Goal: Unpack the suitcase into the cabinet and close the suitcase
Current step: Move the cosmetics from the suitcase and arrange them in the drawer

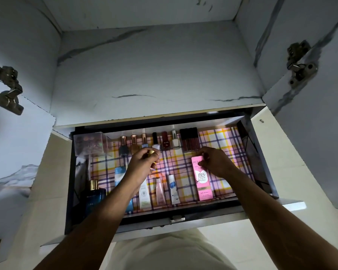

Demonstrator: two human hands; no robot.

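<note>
An open cabinet drawer [256, 152] lined with plaid paper holds cosmetics. My left hand [142, 164] is curled round a small item with a gold cap, above the drawer's middle. My right hand [215, 162] pinches the top end of a pink BB cream box [202, 182] that lies on the liner at the right. A row of nail polish bottles [154, 143] stands along the back. Several tubes [160, 190] lie near the front. A blue perfume bottle [94, 197] sits at the front left. The suitcase is out of view.
A clear plastic box [90, 143] sits in the drawer's back left corner. Dark lip gloss tubes [190, 140] stand at the back right. Above the drawer is a marbled cabinet shelf [154, 78], with open doors and hinges [299, 63] at both sides.
</note>
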